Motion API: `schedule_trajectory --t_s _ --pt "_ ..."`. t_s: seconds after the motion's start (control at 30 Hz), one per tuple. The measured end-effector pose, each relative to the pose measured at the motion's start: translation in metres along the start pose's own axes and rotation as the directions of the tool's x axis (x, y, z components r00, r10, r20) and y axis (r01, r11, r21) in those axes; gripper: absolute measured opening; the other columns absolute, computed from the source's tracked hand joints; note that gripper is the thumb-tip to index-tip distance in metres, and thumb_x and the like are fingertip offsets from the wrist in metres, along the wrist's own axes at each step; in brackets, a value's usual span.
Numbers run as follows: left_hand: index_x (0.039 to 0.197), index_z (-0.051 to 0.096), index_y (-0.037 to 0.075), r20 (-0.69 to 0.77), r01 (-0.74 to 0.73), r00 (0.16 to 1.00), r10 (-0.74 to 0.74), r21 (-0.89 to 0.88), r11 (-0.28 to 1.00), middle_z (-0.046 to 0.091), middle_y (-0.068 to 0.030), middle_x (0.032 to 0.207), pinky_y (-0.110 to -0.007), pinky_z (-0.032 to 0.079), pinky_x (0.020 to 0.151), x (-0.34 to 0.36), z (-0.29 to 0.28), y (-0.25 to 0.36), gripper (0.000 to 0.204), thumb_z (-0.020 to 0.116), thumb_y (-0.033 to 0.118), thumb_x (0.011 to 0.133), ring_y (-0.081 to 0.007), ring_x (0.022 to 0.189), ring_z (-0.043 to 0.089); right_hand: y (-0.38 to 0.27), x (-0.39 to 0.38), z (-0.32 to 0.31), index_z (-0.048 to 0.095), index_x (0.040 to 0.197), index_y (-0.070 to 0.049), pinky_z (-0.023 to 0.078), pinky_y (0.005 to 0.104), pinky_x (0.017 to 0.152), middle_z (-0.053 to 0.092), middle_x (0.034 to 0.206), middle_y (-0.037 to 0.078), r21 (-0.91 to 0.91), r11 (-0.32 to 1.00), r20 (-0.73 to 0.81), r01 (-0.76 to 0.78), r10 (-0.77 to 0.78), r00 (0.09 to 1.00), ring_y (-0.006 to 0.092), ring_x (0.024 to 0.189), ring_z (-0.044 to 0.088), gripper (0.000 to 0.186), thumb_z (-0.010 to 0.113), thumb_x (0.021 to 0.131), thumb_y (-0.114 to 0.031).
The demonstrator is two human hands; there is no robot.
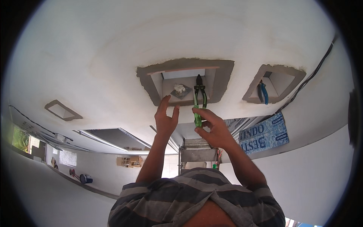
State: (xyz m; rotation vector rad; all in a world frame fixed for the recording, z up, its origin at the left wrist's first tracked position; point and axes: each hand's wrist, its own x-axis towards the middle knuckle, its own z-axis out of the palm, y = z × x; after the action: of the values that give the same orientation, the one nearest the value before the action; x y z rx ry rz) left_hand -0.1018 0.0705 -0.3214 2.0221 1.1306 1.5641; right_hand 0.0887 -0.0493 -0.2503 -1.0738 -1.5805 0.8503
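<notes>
My right hand [211,128] is closed around the green handle of a screwdriver [197,119], whose shaft points up into the middle wall recess [221,81], edged with grey mortar. Black-and-green pliers [199,81] rest in that recess, just beside the shaft. At its lower left edge, my left hand [166,121] has its fingers apart and appears empty; whether the fingertips touch the edge is unclear. A crumpled white lump sits on a grey square piece [176,93] inside the recess.
Blue-handled pliers [265,93] sit in the right recess, near a black cable [317,73]. A smaller recess [53,106] is at left. Below are a blue patterned board [264,134], scaffolding [198,155] and a dark bucket [86,178] on a ledge.
</notes>
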Motion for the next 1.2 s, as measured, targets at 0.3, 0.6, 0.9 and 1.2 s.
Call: schedule_trajectory --t_s 0.3,0.6,0.9,1.2 --pt "0.130 0.062 -0.003 -0.031 0.241 0.969 -0.247 -0.126 0.962 0.068 -0.0191 0.126 -0.038 0.059 0.094 -0.034 -0.028 -0.018 0.040 0.072 0.006 0.092 -0.0282 0.113 0.069 0.044 0.100 0.054 0.055 0.142 -0.003 0.055 0.0452 0.078 0.070 0.099 0.026 -0.403 0.913 0.158 0.057 0.009 0.987 0.0372 0.089 0.072 0.056 0.068 0.088 -0.008" --pt "0.129 0.060 -0.008 0.037 0.369 0.926 -0.375 -0.282 0.886 0.069 -0.0182 0.121 -0.034 0.059 0.093 -0.024 -0.021 -0.035 0.035 0.066 0.004 0.097 -0.0244 0.110 0.070 0.070 0.141 0.098 0.063 0.115 0.002 0.055 0.0518 0.082 0.069 0.094 0.028 -0.564 0.825 0.087 -0.023 0.087 0.992 0.0457 0.091 0.069 0.030 0.066 0.088 -0.012" --pt "0.127 0.061 -0.010 0.032 0.393 0.917 -0.398 -0.255 0.884 0.070 -0.0207 0.118 -0.036 0.059 0.092 -0.014 -0.016 -0.037 0.033 0.065 0.005 0.098 -0.0260 0.109 0.071 0.080 0.143 0.098 0.062 0.107 0.001 0.055 0.0545 0.084 0.069 0.097 0.027 -0.593 0.805 0.042 0.007 0.022 0.999 0.0476 0.096 0.067 0.025 0.067 0.089 -0.014" --pt "0.121 0.065 -0.009 0.005 0.394 0.915 -0.404 -0.230 0.890 0.073 -0.0183 0.110 -0.035 0.059 0.089 -0.015 -0.016 -0.027 0.027 0.061 0.004 0.098 -0.0241 0.102 0.073 0.087 0.127 0.092 0.060 0.121 0.002 0.055 0.0542 0.084 0.069 0.100 0.028 -0.538 0.843 0.010 0.007 -0.002 1.000 0.0475 0.093 0.067 0.036 0.067 0.088 -0.010"
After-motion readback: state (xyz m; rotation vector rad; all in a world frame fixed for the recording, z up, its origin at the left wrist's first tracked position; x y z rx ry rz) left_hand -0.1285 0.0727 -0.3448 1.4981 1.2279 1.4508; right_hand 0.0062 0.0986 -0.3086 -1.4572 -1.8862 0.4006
